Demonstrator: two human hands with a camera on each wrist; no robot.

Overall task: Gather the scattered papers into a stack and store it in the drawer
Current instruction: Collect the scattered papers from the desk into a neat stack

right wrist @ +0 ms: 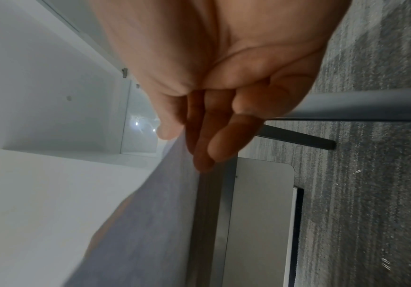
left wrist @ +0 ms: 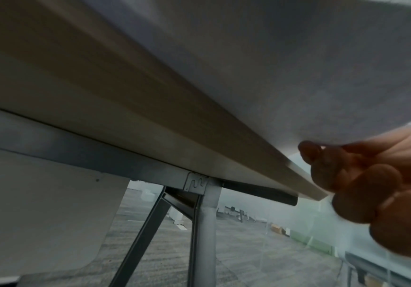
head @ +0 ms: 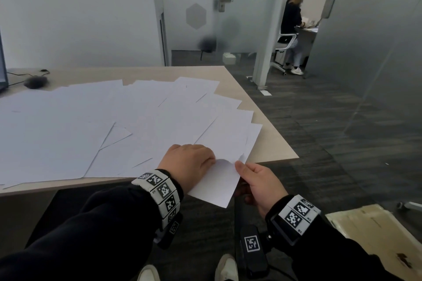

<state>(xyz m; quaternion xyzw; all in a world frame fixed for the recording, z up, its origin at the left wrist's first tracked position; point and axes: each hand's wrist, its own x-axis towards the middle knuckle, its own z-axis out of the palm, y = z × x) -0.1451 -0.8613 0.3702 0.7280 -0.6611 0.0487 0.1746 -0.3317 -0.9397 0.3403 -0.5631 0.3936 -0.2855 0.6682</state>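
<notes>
At the near edge of the pale wooden desk (head: 269, 146): white paper sheet (head: 217, 182) pinched by left hand (head: 191, 164) and right hand (head: 258, 185).

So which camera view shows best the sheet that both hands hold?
The head view: the sheet hangs past the table edge, left hand and right hand holding it. The wrist views show only its shaded underside.

Blank white papers (head: 96, 121) are lying fanned and overlapping across the tabletop, reaching its right edge. One sheet (head: 217, 180) is hanging past the near edge, its upper part crumpling slightly.
</notes>
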